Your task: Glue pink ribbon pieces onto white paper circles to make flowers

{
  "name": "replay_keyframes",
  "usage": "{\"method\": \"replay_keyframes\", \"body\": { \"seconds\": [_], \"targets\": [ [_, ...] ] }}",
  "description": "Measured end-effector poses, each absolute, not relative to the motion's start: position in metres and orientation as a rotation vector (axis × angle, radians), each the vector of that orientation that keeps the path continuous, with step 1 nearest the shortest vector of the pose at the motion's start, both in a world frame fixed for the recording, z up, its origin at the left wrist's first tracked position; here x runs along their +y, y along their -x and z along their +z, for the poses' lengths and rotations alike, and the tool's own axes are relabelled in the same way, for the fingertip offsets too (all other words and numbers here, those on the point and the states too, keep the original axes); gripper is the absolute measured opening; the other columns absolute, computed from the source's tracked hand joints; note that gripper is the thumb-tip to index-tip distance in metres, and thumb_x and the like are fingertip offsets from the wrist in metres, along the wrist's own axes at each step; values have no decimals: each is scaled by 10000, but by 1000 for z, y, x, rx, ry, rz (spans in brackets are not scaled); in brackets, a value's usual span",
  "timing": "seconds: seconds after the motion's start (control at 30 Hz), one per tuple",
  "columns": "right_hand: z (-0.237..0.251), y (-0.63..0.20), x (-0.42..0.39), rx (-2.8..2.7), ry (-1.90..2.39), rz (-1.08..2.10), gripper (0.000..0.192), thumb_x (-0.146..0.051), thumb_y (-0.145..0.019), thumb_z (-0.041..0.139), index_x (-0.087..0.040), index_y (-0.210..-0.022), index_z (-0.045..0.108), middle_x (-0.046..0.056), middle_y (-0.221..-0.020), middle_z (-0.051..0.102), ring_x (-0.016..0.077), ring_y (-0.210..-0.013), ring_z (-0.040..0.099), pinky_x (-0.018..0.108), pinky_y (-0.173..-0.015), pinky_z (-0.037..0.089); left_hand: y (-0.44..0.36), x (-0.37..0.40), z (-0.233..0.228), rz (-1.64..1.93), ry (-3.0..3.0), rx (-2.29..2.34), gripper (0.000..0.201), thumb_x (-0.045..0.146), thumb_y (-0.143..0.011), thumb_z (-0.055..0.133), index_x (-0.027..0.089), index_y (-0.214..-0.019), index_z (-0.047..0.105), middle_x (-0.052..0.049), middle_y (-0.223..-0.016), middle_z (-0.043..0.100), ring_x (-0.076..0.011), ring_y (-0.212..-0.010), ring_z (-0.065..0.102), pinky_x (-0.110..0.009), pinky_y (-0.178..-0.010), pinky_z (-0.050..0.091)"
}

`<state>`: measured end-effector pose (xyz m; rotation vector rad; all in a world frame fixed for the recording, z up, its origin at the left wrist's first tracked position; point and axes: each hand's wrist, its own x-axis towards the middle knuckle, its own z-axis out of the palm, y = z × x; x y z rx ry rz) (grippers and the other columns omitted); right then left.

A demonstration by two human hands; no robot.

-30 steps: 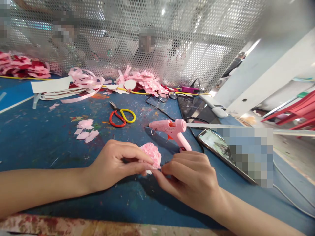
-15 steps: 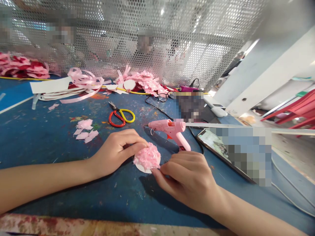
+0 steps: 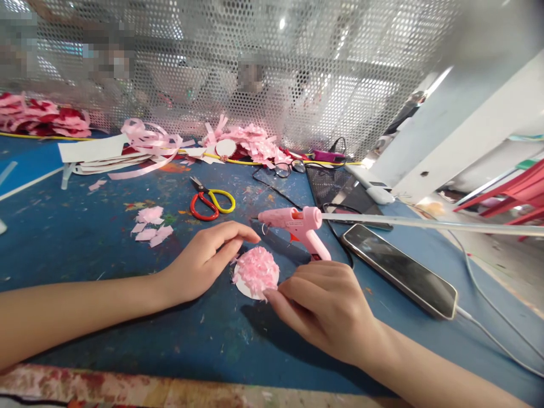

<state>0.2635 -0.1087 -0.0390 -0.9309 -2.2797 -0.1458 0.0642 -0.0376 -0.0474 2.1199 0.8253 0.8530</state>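
Note:
A white paper disc [image 3: 242, 288] lies on the blue table, most of its top covered by a ruffled cluster of pink paper petals [image 3: 257, 268]. Pinched at the disc's lower right edge are the thumb and curled fingers of my right hand [image 3: 327, 309]. My left hand [image 3: 204, 258] hovers at the upper left of the disc, fingers stretched out and holding nothing. Just beyond the disc rests a pink glue gun [image 3: 293, 220], its nozzle pointing left and a long clear glue stick [image 3: 425, 224] sticking out of its back.
Scissors [image 3: 210, 204] with red and yellow handles and several pink paper pieces [image 3: 153, 225] lie left of centre. A phone [image 3: 399, 269] with a cable is at the right. Pink ribbon [image 3: 148, 136], white card strips [image 3: 93, 153] and glasses [image 3: 289, 168] line the back, before a perforated metal screen [image 3: 191, 62].
My left fingers have lifted off the pink petals and straightened. The right hand stays at the disc's edge. The phone's screen has gone dark.

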Motion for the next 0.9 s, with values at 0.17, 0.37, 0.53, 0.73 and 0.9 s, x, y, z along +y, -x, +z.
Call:
{"method": "replay_keyframes", "body": {
  "seconds": [0.17,0.37,0.53,0.73,0.9],
  "targets": [
    [-34,-271,-106,-2191,1007,-84,268,-172,-950,418,-170,-717,549,-53,-486,472,67,-408,404,237,-447,296,-65,-37,-49,832,-1906,798,235,304,-961,403,186,-966,606,-14,-951,647,-135,-894,611,-235,-790,487],
    [-33,-272,-103,-2097,1122,-120,107,-116,-906,439,-195,-964,483,-44,-672,581,63,-499,486,185,-496,375,-65,-36,-50,846,-1852,789,226,332,-956,415,187,-972,588,-15,-911,628,-145,-854,602,-248,-739,491],
    [-32,-269,-105,-2192,1106,-135,136,-184,-883,503,-207,-1010,460,-9,-788,604,103,-682,566,204,-556,427,-66,-38,-45,869,-1853,868,205,349,-942,447,204,-973,587,-8,-986,615,-152,-907,568,-264,-815,444],
    [-31,-268,-104,-2240,1091,44,243,-246,-814,585,-206,-1031,482,20,-881,626,139,-766,584,252,-648,497,-63,-49,-51,780,-1752,771,366,514,-954,355,249,-1130,536,-33,-1195,574,-217,-1193,489,-368,-1045,347],
    [-34,-270,-102,-2243,1061,167,238,-300,-843,583,-200,-1037,486,20,-911,620,131,-786,581,250,-695,507,-63,-60,-57,807,-1519,530,490,622,-920,312,267,-1196,506,-50,-1286,523,-240,-1302,412,-407,-1124,288]
  ]
}}
